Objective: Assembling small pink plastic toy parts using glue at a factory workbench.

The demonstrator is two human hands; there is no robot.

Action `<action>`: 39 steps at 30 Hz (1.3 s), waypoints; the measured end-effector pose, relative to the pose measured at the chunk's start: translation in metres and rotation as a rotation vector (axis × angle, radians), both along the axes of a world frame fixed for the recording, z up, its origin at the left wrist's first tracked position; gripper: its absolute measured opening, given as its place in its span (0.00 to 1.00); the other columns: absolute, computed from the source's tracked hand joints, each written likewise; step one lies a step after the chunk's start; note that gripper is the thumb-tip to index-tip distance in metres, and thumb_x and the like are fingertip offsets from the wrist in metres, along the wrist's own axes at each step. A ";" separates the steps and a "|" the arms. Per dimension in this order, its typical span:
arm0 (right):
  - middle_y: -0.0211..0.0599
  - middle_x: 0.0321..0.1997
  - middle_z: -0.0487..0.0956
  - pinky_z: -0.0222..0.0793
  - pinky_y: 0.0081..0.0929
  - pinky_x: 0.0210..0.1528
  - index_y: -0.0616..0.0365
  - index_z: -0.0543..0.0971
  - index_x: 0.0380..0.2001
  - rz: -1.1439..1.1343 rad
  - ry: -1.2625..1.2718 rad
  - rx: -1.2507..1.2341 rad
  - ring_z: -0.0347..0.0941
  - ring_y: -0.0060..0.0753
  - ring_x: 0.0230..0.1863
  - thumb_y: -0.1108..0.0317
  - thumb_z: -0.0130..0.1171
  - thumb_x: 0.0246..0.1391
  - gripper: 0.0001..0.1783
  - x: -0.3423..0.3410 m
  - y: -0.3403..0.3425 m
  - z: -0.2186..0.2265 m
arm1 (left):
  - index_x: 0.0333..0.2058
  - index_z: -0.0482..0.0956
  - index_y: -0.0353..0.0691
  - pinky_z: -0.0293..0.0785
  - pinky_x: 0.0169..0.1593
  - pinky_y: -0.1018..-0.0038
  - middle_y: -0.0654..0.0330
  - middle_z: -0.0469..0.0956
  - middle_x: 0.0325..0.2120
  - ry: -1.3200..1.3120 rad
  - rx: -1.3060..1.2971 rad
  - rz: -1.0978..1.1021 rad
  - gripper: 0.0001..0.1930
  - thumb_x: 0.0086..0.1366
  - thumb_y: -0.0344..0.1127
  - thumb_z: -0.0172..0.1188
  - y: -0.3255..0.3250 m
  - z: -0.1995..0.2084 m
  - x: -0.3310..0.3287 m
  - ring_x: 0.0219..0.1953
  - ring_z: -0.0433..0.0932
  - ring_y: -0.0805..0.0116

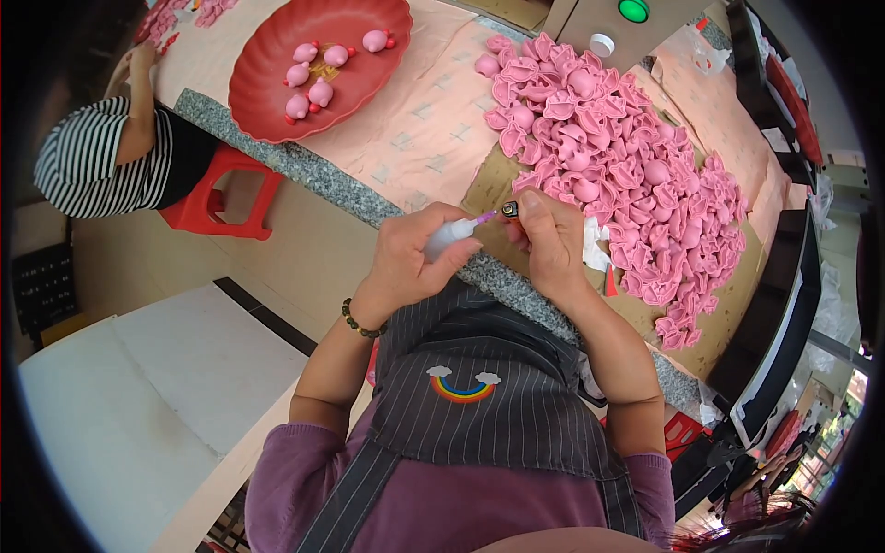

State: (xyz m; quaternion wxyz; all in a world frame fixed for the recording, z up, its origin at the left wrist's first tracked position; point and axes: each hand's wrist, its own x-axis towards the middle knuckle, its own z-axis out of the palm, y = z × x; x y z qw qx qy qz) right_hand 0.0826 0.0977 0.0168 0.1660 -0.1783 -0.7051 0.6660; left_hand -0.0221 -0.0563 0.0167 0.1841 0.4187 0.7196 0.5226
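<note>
My left hand [404, 256] is wrapped round a small white squeeze bottle [448, 240] with a thin purple nozzle, which points right. In my right hand [551, 241] is a lighter [512, 211], its metal top close to the nozzle's tip. Whether the two touch, or whether a flame burns, I cannot make out. Just beyond my right hand lies a big heap of pink moulded pieces [599, 124], some curled like petals and some round. A crumpled white tissue [593, 244] and a small red piece [610, 281] are beside my right wrist.
On the far left of the table stands a red scalloped plate [253, 69] with several pink round figures [320, 91]. A co-worker in a striped top [88, 152] is at the left near a red stool [226, 189]. Behind the heap is a metal box with a green button [633, 10].
</note>
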 end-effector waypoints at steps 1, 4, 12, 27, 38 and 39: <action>0.23 0.15 0.67 0.52 0.14 0.20 0.60 0.74 0.20 0.000 0.002 -0.006 0.58 0.12 0.18 0.51 0.42 0.60 0.25 -0.001 0.000 0.000 | 0.32 0.77 0.36 0.71 0.26 0.75 0.55 0.77 0.21 0.006 0.002 0.003 0.10 0.53 0.35 0.64 0.000 -0.001 0.000 0.21 0.77 0.62; 0.23 0.15 0.68 0.52 0.14 0.20 0.60 0.74 0.21 -0.001 -0.014 -0.030 0.58 0.12 0.18 0.51 0.42 0.60 0.25 -0.003 0.001 0.000 | 0.32 0.77 0.36 0.70 0.25 0.75 0.55 0.77 0.21 0.016 0.005 0.005 0.10 0.53 0.35 0.64 0.000 0.000 -0.003 0.21 0.77 0.63; 0.25 0.18 0.70 0.57 0.15 0.22 0.60 0.75 0.25 -0.040 -0.203 -0.426 0.62 0.14 0.20 0.48 0.44 0.59 0.26 0.008 0.008 0.019 | 0.35 0.75 0.35 0.64 0.24 0.81 0.65 0.73 0.17 0.005 -0.021 0.007 0.09 0.55 0.31 0.57 0.009 0.003 0.005 0.20 0.70 0.79; 0.50 0.37 0.76 0.69 0.46 0.38 0.61 0.73 0.31 -1.045 -1.051 1.108 0.74 0.54 0.38 0.55 0.45 0.59 0.19 0.219 0.217 0.016 | 0.39 0.69 0.36 0.63 0.30 0.85 0.67 0.68 0.27 -0.359 0.028 0.125 0.10 0.59 0.28 0.56 0.004 0.011 0.003 0.28 0.65 0.82; 0.33 0.34 0.69 0.62 0.26 0.39 0.61 0.72 0.45 -0.288 -0.137 0.435 0.65 0.30 0.36 0.70 0.61 0.46 0.21 0.117 0.046 0.064 | 0.47 0.65 0.36 0.71 0.38 0.82 0.60 0.71 0.38 -0.536 0.144 -0.003 0.26 0.49 0.17 0.61 0.055 0.029 0.055 0.36 0.73 0.76; 0.32 0.36 0.68 0.62 0.25 0.40 0.61 0.71 0.47 -0.100 -0.094 0.255 0.64 0.27 0.37 0.70 0.64 0.43 0.25 0.101 0.027 0.060 | 0.49 0.63 0.37 0.72 0.39 0.81 0.60 0.71 0.37 -0.592 0.141 -0.074 0.27 0.50 0.18 0.61 0.060 0.020 0.060 0.37 0.74 0.75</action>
